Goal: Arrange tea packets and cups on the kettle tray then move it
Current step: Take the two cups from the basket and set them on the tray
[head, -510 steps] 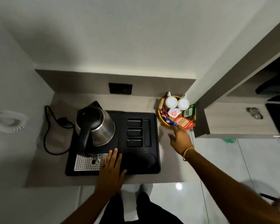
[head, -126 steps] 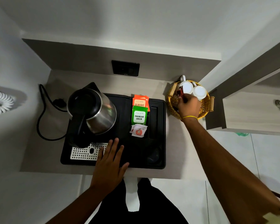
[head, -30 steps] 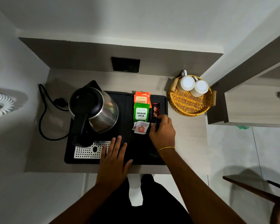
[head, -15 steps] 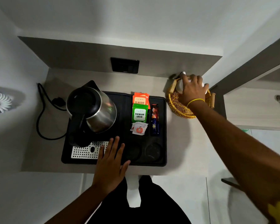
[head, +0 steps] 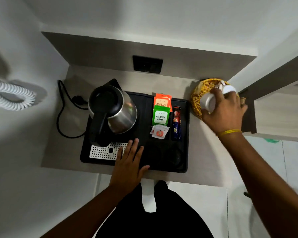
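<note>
The black kettle tray [head: 141, 117] lies on the counter with a steel kettle [head: 113, 110] on its left half. In its middle slots lie an orange tea packet [head: 162, 100], a green tea packet [head: 160, 115] and small white sachets [head: 159, 132]; dark stick sachets [head: 176, 123] fill the slot to their right. My left hand [head: 129, 162] rests flat on the tray's front edge. My right hand [head: 224, 110] grips a white cup [head: 208, 102], lifted over the wicker basket [head: 197, 98]. A second white cup [head: 228, 89] stays in the basket.
Two round cup hollows [head: 172, 156] sit at the tray's front right. A black power cord [head: 65, 109] loops on the counter to the left. A wall socket [head: 147, 64] is behind the tray. A wooden cabinet [head: 275, 110] stands right of the basket.
My right hand has closed on one white cup and drawn it a little out of the basket towards me. The left hand and tray have stayed put.
</note>
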